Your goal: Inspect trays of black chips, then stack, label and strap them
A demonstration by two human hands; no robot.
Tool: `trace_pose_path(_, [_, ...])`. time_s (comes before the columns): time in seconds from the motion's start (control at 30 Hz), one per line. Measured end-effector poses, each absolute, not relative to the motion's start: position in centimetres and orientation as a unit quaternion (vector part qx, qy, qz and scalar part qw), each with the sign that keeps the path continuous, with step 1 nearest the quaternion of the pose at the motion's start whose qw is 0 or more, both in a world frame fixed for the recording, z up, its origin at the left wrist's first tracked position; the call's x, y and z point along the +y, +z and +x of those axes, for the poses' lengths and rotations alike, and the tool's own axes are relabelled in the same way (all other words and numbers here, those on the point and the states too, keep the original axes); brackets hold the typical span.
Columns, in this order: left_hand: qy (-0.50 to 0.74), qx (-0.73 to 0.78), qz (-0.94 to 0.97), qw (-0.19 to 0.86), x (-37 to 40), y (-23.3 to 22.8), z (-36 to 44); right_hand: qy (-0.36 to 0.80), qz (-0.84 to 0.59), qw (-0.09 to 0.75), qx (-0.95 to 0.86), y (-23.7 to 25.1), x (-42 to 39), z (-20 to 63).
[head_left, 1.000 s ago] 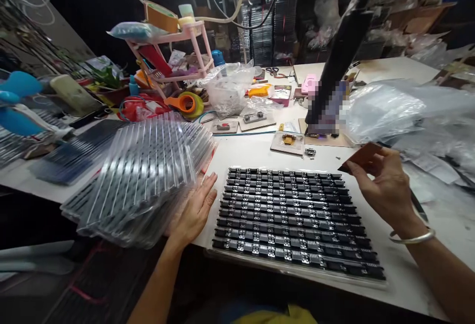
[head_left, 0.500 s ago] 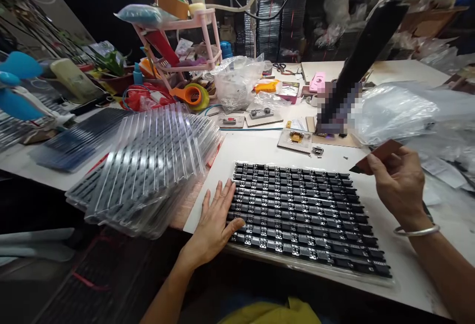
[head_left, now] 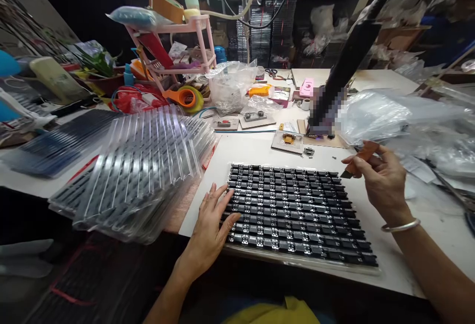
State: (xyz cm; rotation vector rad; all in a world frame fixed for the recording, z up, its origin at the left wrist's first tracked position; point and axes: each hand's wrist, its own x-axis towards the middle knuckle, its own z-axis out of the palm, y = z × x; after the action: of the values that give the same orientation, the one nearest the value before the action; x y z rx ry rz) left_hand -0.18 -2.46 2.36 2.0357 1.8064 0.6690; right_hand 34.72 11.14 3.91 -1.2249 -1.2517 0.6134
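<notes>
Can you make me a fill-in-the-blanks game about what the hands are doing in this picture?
1. The left hand lies flat on the tray of black parts, at the tray's ____ end.
2. The right hand pinches a small ____ card.
3. The wrist of the right hand wears a silver ____.
4. The stack of clear plastic trays sits to the ____ of the tray of black parts.

Missing words: left; brown; bangle; left

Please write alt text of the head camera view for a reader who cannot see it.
A person's left hand rests flat on the left edge of a tray of small black parts, and the right hand holds a brown card above its far right corner. A stack of clear trays lies left.
</notes>
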Motion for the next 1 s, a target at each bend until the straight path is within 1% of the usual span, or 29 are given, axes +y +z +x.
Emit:
trace_pose_path(0.1, [0.206,0.621,0.746,0.128,-2.4,2.7,0.7,0.337,-0.506,0.561,-0.562,5.3,10.1,32.8])
trace_pose_path(0.27, [0.147,0.58,0.799,0.052,-1.9,2.7,2.6,0.516,-0.406,0.406,-0.635,7.2,9.1,26.3])
trace_pose_path(0.37, [0.139,0.582,0.801,0.009,-1.8,2.4,3.3,0.58,-0.359,0.352,-0.641,6.8,9.4,22.2])
trace_pose_path(0.5, [0.137,0.586,0.799,-0.006,-1.7,2.1,3.5,0.578,-0.362,0.32,-0.658,4.9,10.4,18.8])
trace_pose_path(0.67, [0.137,0.582,0.802,-0.022,-1.8,1.7,3.4,0.551,-0.382,0.307,-0.675,3.4,11.5,18.0])
trace_pose_path(1.0, [0.124,0.584,0.802,-0.019,-1.9,1.6,3.5,0.632,-0.388,0.284,-0.608,3.4,12.2,17.7])
